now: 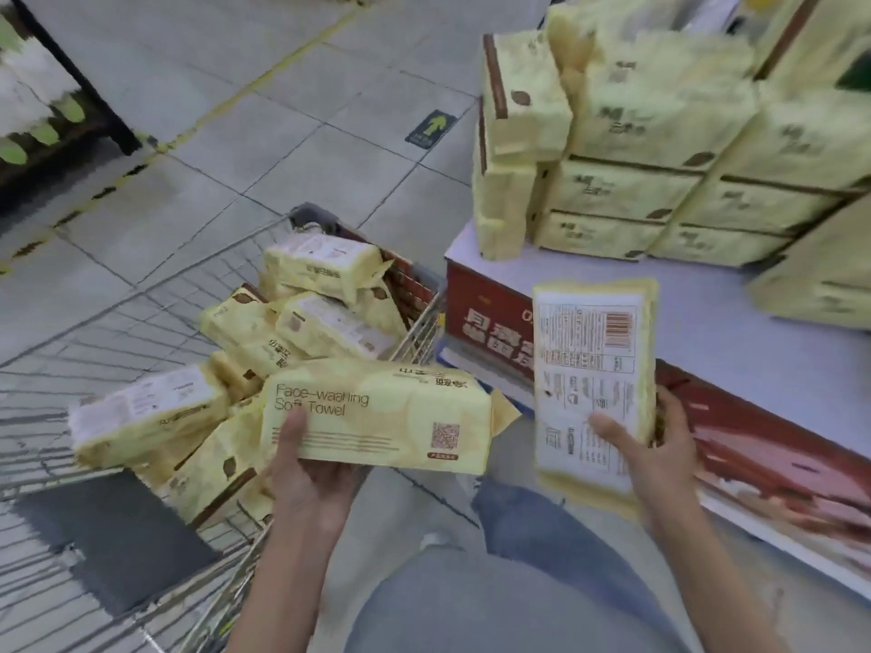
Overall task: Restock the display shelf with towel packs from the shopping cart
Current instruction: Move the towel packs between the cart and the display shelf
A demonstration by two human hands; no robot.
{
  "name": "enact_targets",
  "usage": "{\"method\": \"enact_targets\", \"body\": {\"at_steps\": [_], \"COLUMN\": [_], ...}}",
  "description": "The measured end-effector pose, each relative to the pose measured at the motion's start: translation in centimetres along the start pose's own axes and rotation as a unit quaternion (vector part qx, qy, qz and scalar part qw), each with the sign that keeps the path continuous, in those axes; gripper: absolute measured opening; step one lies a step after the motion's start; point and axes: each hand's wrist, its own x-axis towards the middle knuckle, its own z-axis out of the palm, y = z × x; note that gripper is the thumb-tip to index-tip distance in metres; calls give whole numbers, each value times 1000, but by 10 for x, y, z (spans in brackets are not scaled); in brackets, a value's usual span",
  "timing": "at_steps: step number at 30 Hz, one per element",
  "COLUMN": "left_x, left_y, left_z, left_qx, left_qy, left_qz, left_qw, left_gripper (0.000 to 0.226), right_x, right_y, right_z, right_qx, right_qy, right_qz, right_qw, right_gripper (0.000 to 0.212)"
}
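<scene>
My left hand (308, 478) grips a yellow towel pack (391, 412) labelled "Soft Towel", held flat above the edge of the shopping cart (414, 341). In my right hand (645, 454) is a second yellow pack (594, 369), held upright with its white printed back and barcode facing me, over the front edge of the display shelf (735, 332). Several more yellow packs (301, 318) lie piled in the cart. A stack of the same packs (636, 148) stands at the back of the shelf.
The shelf is a low white platform with a red printed front panel (490, 322). Grey tiled floor with a green arrow sticker (431, 129) lies beyond the cart. Another shelf with white and green goods (37, 101) stands at far left. My knee in jeans (542, 525) is below.
</scene>
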Motion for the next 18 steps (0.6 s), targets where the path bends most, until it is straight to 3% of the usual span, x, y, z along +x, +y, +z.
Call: {"method": "enact_targets", "body": {"at_steps": [5,8,9,12,14,16,18], "left_x": [4,0,-3,-9,-10,-13,-18], "left_y": [-23,-44,-50,-70,-87,-102,-122], "left_z": [4,17,24,43,58,76,98], "left_qx": [69,116,125,141,164,193,222], "left_qy": [-72,-141,-152,-180,-190,-206,-217], "left_qz": [-88,-141,-151,-174,-188,-197,-203], "left_qw": [991,973,969,958,950,939,928], "left_gripper": [17,58,59,29,31,42,71], "right_x": [-58,-85,-91,-101,-102,-98,-88], "right_y": [39,60,66,80,84,86,87], "right_z": [-52,-78,-84,-102,-112,-123,-136], "right_qx": [68,90,102,129,143,158,173], "right_qy": [113,175,197,242,260,279,290], "right_qz": [37,50,56,64,69,72,76], "right_qw": [990,979,974,960,952,944,938], "right_gripper": [67,62,61,65,75,76,79]}}
